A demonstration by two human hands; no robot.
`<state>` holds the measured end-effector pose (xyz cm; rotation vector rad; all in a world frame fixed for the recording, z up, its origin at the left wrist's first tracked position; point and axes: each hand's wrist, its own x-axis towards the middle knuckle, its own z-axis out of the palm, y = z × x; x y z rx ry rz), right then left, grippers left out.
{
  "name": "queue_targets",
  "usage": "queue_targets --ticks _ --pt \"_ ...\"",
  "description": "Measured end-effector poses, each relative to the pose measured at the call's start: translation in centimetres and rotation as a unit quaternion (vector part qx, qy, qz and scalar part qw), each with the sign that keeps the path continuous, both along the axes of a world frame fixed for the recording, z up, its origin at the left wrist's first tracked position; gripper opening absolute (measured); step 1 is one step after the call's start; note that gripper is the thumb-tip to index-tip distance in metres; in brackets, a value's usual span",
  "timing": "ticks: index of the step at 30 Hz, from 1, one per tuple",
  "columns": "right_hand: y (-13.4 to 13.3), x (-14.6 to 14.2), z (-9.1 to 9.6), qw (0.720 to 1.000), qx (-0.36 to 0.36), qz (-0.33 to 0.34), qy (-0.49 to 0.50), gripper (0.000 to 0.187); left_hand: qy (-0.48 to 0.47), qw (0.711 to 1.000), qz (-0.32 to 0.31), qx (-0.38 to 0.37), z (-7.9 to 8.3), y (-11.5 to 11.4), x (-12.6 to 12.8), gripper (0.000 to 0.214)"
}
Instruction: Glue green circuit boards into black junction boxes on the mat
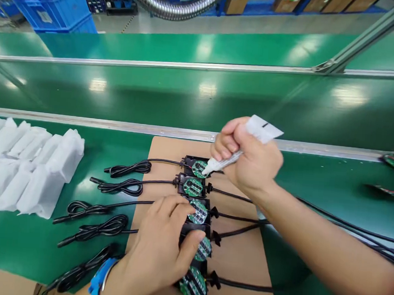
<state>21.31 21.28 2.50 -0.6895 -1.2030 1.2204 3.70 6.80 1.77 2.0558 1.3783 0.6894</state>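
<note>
Several black housings with round green circuit boards [193, 186] lie in a column on a brown cardboard sheet [237, 253], each with a black cable. My right hand [250, 162] is closed round a white squeeze tube [232, 158], whose nozzle touches the farthest board [199, 168]. My left hand [158, 248] lies over the nearer housings, fingers pressing down on them, thumb against one board [204, 249]. A blue wristband [99, 277] sits on my left wrist.
Coiled black cables [122, 186] stretch left of the cardboard on the green bench. Several white wrapped packets [30, 165] are stacked at the left. A green conveyor belt [200, 98] runs behind a metal rail. Blue crates [48, 2] and a metal hose stand at the back.
</note>
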Motion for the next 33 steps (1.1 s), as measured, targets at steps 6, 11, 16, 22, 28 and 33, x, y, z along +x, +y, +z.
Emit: queue_targets --ticks 6,11,16,22,28,33 --pt "0.8 -2.1 -1.2 0.999 0.003 0.016 0.028 0.039 0.046 0.998 -0.013 0.038 -0.5 0.1 0.1 0.029" --pt "1.0 -2.6 -1.2 0.998 0.018 0.033 0.045 0.042 0.069 0.997 -0.017 0.012 -0.2 0.2 0.1 0.030" --pt "1.1 -2.6 -1.2 0.997 0.021 0.041 0.057 0.040 0.075 0.997 -0.019 0.010 -0.2 0.2 0.3 0.028" --pt "0.8 -2.1 -1.1 0.997 0.038 0.047 0.053 0.040 0.078 0.997 -0.016 0.008 -0.3 0.2 0.5 0.028" --pt "0.4 -0.9 -1.2 0.998 0.025 0.042 0.029 0.040 0.092 0.996 -0.016 0.014 -0.2 0.2 0.6 0.028" --pt "0.0 -0.4 -1.2 0.999 0.016 0.041 0.025 0.040 0.103 0.994 -0.026 0.017 -0.4 0.4 0.7 0.030"
